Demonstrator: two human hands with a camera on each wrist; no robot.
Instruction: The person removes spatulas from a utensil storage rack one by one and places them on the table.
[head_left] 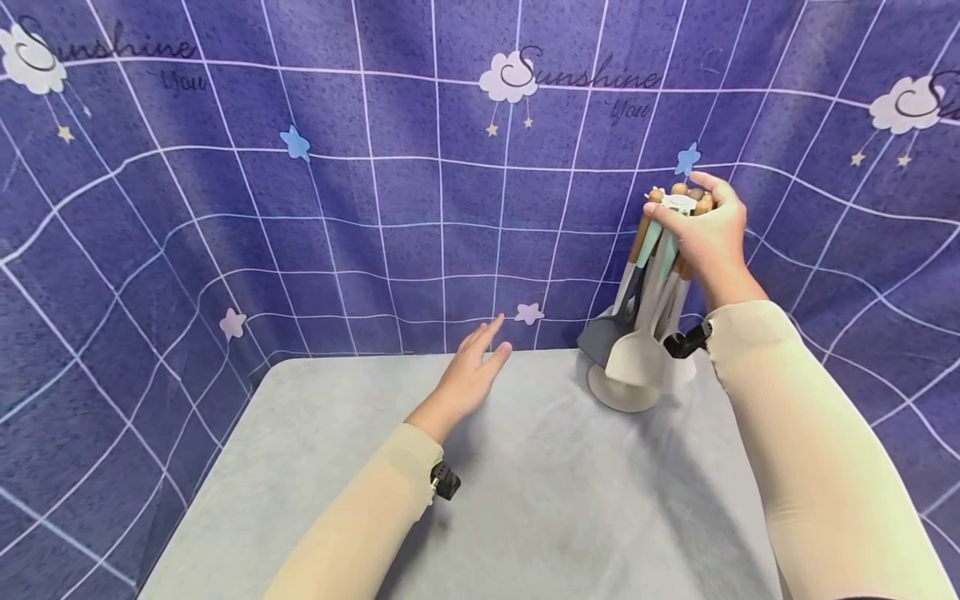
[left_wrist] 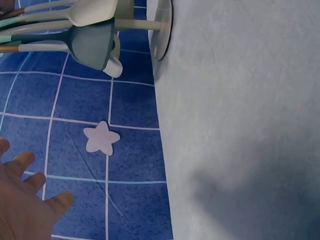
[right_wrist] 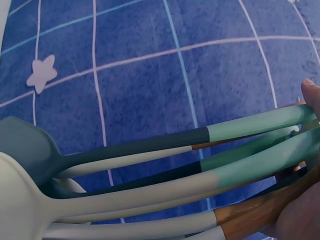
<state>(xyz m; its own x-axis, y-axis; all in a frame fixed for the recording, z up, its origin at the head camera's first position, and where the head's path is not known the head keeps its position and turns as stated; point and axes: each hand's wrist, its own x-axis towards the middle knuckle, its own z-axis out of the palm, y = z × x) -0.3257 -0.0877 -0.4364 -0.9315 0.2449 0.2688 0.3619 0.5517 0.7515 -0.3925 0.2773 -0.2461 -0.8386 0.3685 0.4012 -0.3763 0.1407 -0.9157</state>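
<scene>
At the far right of the table stands a utensil stand with a round pale base. Several kitchen utensils hang from its top, handles up, among them a cream turner and a dark blue-grey turner. Their handles are mint green or wood brown, as the right wrist view shows closely. My right hand grips the stand's top, thumb on the near left side and fingers round the far right; the palm side is partly hidden. Above the table's back middle, my left hand has its fingers spread and holds nothing.
A grey-white table lies below both hands. Directly behind its back edge hangs a blue-purple gridded cloth with clouds and stars, which also runs along both sides. Each wrist carries a small black camera.
</scene>
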